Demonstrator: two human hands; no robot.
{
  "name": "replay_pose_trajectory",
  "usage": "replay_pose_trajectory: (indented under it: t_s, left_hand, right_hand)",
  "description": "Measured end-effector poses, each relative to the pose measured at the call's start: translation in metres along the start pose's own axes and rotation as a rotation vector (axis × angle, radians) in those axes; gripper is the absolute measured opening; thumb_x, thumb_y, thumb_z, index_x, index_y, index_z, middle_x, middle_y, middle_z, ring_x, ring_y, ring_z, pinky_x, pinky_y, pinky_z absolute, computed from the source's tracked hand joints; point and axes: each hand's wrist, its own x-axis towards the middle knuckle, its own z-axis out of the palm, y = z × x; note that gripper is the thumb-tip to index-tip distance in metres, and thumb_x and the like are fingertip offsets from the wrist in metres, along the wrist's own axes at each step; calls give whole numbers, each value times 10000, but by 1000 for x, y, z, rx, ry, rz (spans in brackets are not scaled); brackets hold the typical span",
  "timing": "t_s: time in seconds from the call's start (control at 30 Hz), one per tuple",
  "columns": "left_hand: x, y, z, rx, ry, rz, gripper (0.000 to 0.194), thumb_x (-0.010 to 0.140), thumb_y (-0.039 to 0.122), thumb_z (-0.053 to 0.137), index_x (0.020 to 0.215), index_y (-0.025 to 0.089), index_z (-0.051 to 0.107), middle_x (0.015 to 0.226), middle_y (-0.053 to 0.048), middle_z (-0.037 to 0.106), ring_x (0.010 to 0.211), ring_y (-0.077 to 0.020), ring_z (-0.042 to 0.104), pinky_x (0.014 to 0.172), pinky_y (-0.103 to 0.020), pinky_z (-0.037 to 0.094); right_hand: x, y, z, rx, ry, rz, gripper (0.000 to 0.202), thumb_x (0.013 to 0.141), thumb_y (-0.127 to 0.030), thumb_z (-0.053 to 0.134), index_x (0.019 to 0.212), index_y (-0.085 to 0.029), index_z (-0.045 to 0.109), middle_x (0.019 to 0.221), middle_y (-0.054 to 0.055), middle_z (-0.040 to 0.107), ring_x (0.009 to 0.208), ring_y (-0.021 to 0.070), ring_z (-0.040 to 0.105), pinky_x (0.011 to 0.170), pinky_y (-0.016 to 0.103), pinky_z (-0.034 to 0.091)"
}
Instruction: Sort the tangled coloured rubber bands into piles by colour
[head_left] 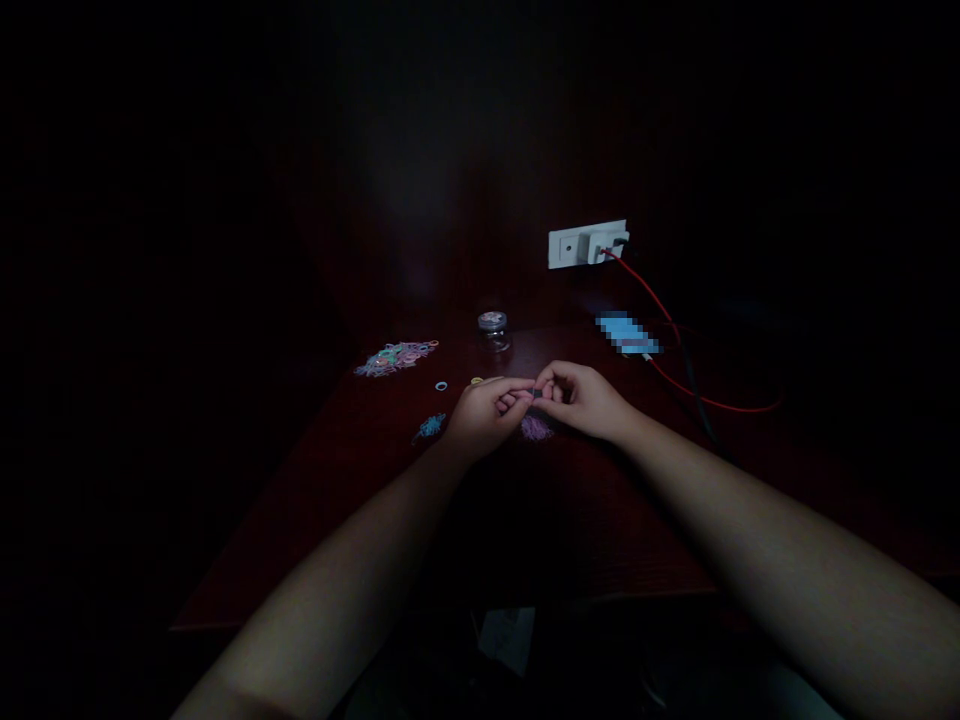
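My left hand and my right hand meet above a dark red table, fingertips pinched close together. Whatever sits between their fingers is too small and dim to make out. Just below the fingertips lies a bunch of purple elastic bands. To the left of my left hand is a bunch of blue elastic bands. A yellow band shows partly behind that hand, and a single pale blue band lies farther left.
A mixed pile of coloured bands lies at the back left. Behind my hands stands a small lidded clear jar. At right, a blurred-out phone joins a red cable from a wall socket. The surroundings are very dark.
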Motion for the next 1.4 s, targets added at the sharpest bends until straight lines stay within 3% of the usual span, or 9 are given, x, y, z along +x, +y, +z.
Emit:
replay_pose_trajectory:
  t_s: [0.77,1.07,1.4]
  left_hand:
    - [0,3,-3,43,-80,74,287,816,204,604,1092,179,681,788,-24,639,652,-98,544,593,-217,475]
    - [0,7,-3,45,-29,53,236,837,226,591,1046,179,692,793,-32,636,645,-99,552,587,-221,470]
    - [-1,-1,3,-71,30,-67,310,773,192,633,1059,182,514,784,-6,681,648,-97,593,606,-211,462]
  right_hand:
    - [0,7,-1,-68,10,6,259,728,-398,681,799,-162,601,644,-9,568,539,94,478,495,220,368]
    - [0,3,-2,-83,22,-7,284,734,-422,681,817,-162,601,648,-15,553,539,92,467,492,220,363]
    - [-1,-1,0,1,-8,10,291,744,-391,666,904,-152,620,644,-14,539,522,91,447,477,216,341]
